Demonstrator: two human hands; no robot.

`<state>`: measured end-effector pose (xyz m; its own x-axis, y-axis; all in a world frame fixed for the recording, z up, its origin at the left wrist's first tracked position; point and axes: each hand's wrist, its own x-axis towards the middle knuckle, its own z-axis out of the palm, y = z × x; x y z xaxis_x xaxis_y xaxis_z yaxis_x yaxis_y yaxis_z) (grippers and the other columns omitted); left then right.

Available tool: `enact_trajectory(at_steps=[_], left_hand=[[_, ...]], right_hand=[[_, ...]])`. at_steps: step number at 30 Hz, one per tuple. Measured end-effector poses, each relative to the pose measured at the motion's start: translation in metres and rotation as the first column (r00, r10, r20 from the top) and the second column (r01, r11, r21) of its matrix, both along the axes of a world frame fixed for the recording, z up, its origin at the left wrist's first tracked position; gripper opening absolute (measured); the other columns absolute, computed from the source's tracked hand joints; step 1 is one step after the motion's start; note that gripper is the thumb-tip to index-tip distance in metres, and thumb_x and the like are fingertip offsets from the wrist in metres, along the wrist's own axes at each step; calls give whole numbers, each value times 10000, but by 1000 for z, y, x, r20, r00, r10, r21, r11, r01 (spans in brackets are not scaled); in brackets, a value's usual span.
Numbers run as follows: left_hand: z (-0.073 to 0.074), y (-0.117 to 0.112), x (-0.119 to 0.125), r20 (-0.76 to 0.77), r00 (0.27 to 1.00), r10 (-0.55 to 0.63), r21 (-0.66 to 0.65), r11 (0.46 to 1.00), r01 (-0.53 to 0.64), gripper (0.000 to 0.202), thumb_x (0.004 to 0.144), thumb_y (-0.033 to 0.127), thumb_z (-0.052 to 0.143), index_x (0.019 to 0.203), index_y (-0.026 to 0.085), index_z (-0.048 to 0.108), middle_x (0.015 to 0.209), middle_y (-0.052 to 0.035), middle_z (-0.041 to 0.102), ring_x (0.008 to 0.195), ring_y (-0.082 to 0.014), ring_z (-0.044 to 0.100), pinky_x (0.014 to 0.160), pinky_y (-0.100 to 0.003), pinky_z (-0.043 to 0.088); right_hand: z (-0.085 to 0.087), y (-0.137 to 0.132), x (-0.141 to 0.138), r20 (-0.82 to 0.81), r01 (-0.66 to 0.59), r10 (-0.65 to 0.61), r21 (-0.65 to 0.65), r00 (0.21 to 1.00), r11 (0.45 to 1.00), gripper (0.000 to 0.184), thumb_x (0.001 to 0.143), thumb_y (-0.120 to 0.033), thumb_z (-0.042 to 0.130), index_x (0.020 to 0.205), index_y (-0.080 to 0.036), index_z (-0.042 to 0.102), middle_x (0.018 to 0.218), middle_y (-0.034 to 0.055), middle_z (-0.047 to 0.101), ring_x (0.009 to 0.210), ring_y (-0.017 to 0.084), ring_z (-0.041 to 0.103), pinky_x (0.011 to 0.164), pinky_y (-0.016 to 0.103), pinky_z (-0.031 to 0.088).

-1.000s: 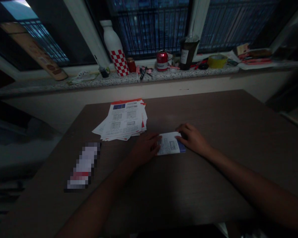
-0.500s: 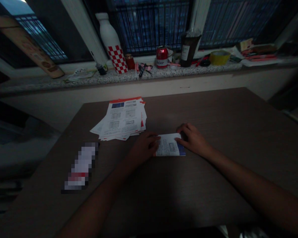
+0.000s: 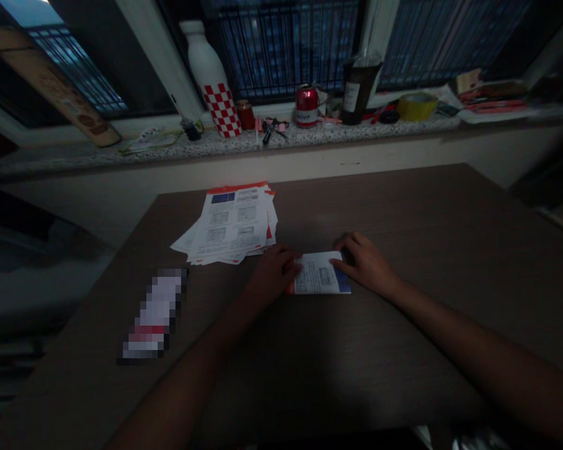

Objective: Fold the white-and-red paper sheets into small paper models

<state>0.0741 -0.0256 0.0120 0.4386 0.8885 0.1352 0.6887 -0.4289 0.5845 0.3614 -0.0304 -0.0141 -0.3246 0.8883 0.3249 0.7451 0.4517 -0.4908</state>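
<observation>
1. Your left hand (image 3: 269, 275) has crept a little further over the left edge of the folded leaflet (image 3: 319, 275) than half a second ago. A sliver of red now shows at the paper's lower left corner.
2. The fingers of that hand curl on the edge. In this dim light you cannot tell whether they pinch the paper or only press on it.
3. Your right hand (image 3: 363, 262) has stayed where it was, lying loose and flat with its fingertips on the leaflet's right edge, gripping nothing.
4. The leaflet itself has not shifted: it lies flat on the worktop (image 3: 403, 206) between your hands, just right of the fanned stack of printed leaflets (image 3: 232, 222). Judged from this, the fold is being pressed down, not lifted.
5. Behind, on the window sill (image 3: 122, 156), stand a red-checked white bottle (image 3: 213, 81), a red can (image 3: 306, 106) and a yellow tape roll (image 3: 415, 106).
</observation>
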Motion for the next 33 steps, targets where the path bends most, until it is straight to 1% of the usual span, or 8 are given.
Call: enact_trajectory(at_steps=[5,9,15,21,25,29,33], left_hand=[[-1,0,-2,-9,1000,2,13,1000,-2,266,960,216,693,1224,230,731,1253,-73,664,1191,-275,632,1087,-463,522],[-2,-1,-2,-11,1000,-1,7,1000,1,285,963,223,688,1247,231,720,1282,-81,654,1231,-283,613,1112,-475,507],[-4,-2,-2,-4,1000,6,17,1000,-6,289,966,225,682,1253,239,715,1300,-79,653,1252,-289,604,1132,-488,498],[-4,1,-3,-7,1000,-10,6,1000,10,267,979,213,665,1240,223,715,1267,-84,651,1210,-278,612,1099,-471,509],[-4,1,-3,0,1000,-9,4,1000,9,279,973,219,670,1249,231,698,1271,-78,643,1217,-280,605,1100,-470,504],[-3,0,-3,-9,1000,15,16,1000,-15,250,960,217,691,1209,236,694,1244,-72,636,1212,-281,599,1087,-459,503],[-3,1,-4,-59,997,46,35,998,-44,235,958,264,720,1188,228,694,1199,-72,634,1172,-294,606,1065,-474,499]], right_hand=[[-1,1,0,-3,-6,6,-3,1000,1000,213,974,-386,718,1111,-238,650,1143,118,649,1089,325,639,952,477,527],[2,0,1,-11,-21,21,-7,1000,1000,211,983,-396,706,1119,-243,653,1135,114,651,1084,322,642,964,486,526],[5,-1,7,-58,-85,83,-29,995,996,152,1011,-317,645,1141,-241,663,1155,114,665,1118,310,643,1006,481,515],[2,1,5,-50,-45,44,-16,998,999,131,1005,-310,653,1112,-236,652,1132,111,651,1089,305,641,981,469,517],[2,1,4,-53,-34,33,-20,998,999,126,996,-311,661,1096,-236,653,1112,105,647,1082,299,642,975,455,517],[3,2,3,-35,-18,17,-16,999,1000,121,991,-300,667,1088,-229,656,1097,106,643,1067,294,637,966,445,522],[2,2,4,-32,-15,14,-17,999,1000,125,985,-303,673,1080,-223,661,1083,110,644,1069,302,642,966,449,525]])
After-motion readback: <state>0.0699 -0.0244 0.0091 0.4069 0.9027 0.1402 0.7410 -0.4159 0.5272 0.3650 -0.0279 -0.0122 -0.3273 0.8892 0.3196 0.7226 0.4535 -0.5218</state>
